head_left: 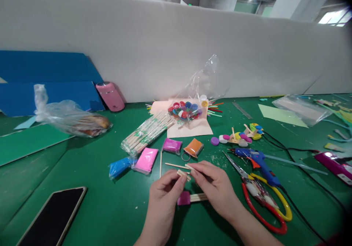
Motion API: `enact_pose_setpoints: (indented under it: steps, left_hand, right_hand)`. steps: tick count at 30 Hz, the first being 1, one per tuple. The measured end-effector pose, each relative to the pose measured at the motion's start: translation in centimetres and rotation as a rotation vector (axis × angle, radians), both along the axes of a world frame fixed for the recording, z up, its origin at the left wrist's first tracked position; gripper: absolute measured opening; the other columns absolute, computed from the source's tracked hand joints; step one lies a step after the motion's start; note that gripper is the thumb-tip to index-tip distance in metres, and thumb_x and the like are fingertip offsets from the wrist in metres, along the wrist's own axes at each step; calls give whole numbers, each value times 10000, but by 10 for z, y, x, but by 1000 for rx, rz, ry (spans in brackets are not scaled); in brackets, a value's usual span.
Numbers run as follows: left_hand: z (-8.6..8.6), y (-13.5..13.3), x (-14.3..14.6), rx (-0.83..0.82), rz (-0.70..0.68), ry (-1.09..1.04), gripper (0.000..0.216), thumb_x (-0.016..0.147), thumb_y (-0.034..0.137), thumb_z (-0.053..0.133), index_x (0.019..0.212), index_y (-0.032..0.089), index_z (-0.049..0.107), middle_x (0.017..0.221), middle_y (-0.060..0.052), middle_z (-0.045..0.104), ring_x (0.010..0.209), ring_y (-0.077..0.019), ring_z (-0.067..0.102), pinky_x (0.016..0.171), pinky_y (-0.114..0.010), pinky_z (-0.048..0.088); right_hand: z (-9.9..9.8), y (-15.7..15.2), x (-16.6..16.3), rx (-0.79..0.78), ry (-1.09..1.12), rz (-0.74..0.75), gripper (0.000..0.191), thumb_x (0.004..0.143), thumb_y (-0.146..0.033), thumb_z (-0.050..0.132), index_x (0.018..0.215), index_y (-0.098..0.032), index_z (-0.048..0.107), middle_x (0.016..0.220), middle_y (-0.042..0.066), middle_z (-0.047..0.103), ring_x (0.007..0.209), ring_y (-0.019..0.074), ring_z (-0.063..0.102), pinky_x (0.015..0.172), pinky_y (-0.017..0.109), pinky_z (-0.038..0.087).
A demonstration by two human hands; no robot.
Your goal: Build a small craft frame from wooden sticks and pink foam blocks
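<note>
My left hand (164, 191) and my right hand (213, 185) meet low in the middle of the head view. Both pinch a small bundle of short wooden sticks (183, 173) between thumb and fingertips. Just below the hands lies a purple bottle cap (183, 198) with wooden sticks (198, 197) fixed to it, on the green table (110, 209). Loose thin sticks (176, 165) lie just beyond the fingers.
Red and yellow scissors (261, 198) and a blue glue gun (257, 160) lie right of my hands. Clay packets in blue (119, 166), pink (145, 160), magenta (172, 145) and orange (193, 147), a bag of chopsticks (147, 132), coloured caps (185, 110) and a phone (52, 220) lie around.
</note>
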State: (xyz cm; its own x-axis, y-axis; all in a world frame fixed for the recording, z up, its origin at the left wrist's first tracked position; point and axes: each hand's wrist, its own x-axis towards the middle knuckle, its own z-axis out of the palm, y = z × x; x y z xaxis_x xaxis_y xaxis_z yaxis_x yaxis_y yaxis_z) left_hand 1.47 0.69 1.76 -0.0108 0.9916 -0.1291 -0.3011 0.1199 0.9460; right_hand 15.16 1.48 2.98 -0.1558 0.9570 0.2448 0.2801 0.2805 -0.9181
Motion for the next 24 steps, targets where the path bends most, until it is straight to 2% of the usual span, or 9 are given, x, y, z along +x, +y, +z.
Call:
enact_pose_setpoints:
  steps: [7,10,13,17,21,24]
  left_hand:
    - [6,0,1,57,-11,13,63,663,181,676,707,189,721,948,-54,587,908,-181,542,750,-227,451]
    - [2,0,1,38,-18,-9,79,665,182,676,729,180,723,929,-68,622,894,-196,559,774,-259,448]
    - [-1,1,1,13,-54,-51,101,686,181,663,770,171,716,903,-74,643,877,-198,568,799,-286,438]
    - [-4,1,1,5,-85,-86,101,714,181,643,788,181,710,898,-57,644,869,-178,564,790,-271,441]
    - [-7,0,1,-19,-97,-86,107,700,182,657,791,175,712,930,-60,638,867,-177,560,770,-261,445]
    - [-9,1,1,-63,-89,-89,109,674,202,680,768,159,715,832,-55,651,772,-157,566,700,-242,454]
  right_hand:
    - [-1,2,1,-25,-29,52,266,867,-200,435,1054,-215,624,865,50,606,805,149,580,705,257,457]
    - [-2,0,0,-11,-26,17,228,839,-193,483,1014,-200,629,894,49,633,817,155,589,721,259,459]
    - [-3,-1,-1,-76,19,-11,195,819,-207,513,994,-186,598,866,39,656,769,152,609,682,247,475]
    - [-1,-2,0,-116,18,35,146,817,-214,515,940,-189,590,839,24,665,749,146,619,670,236,478]
    - [2,-3,4,-50,-47,45,163,815,-163,499,939,-199,599,856,13,666,761,134,617,674,218,468]
    - [2,-4,6,42,-150,36,187,814,-147,491,933,-209,621,872,13,674,783,140,612,701,228,459]
